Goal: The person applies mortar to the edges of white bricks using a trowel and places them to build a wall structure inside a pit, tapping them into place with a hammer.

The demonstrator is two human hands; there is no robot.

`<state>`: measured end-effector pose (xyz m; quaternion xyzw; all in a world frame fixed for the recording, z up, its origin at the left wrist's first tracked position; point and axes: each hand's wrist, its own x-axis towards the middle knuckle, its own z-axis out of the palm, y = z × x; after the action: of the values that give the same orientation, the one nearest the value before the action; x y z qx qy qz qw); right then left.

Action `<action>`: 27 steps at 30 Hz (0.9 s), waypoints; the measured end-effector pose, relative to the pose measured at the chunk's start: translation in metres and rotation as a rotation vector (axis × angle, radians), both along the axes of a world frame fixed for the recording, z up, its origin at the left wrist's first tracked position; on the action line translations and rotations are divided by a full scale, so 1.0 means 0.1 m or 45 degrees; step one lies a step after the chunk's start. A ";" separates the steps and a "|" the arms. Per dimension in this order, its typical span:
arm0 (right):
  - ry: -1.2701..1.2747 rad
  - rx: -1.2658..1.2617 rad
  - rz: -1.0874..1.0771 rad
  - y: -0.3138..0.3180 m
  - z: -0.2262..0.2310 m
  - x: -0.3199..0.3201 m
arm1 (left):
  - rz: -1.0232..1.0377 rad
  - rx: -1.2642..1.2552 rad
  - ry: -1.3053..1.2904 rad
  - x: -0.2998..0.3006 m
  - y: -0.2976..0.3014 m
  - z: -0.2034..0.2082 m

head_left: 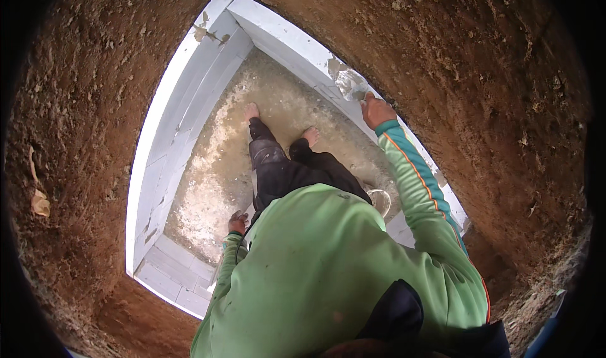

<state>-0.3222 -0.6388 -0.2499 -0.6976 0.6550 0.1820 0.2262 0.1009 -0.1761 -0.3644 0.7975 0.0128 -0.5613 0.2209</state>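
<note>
My right hand is closed at the top of the right-hand white block wall. A shiny metal trowel blade extends from its fingers and lies against the wall's upper face. Grey mortar is smeared on the wall just beyond the blade. My left hand hangs low beside my left thigh, its fingers loosely bent and small in view. Nothing can be made out in it.
White block walls, including the left one, enclose a wet, muddy floor where I stand barefoot. Brown earth banks rise close outside. Mortar patches mark the left wall's far end. A round rim shows beside my right leg.
</note>
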 end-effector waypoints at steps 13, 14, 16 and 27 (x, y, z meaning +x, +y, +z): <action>0.066 -0.057 -0.338 0.98 0.24 -0.88 | 0.142 -0.063 0.114 0.08 -0.22 -0.19; -0.242 0.082 -0.588 1.11 0.20 -0.99 | 0.032 -0.068 0.075 0.13 -0.30 -0.15; -0.754 0.356 -1.010 1.16 0.24 -0.84 | -0.093 -0.042 0.065 0.26 -0.37 -0.10; -1.395 0.530 -1.226 0.03 -0.17 1.86 | -0.081 -0.133 0.001 1.70 -1.27 -0.21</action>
<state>-0.1365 -0.6353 -0.2672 -0.2681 0.6333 -0.1894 0.7008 0.2707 -0.3027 -0.3850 0.7847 -0.0417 -0.5682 0.2442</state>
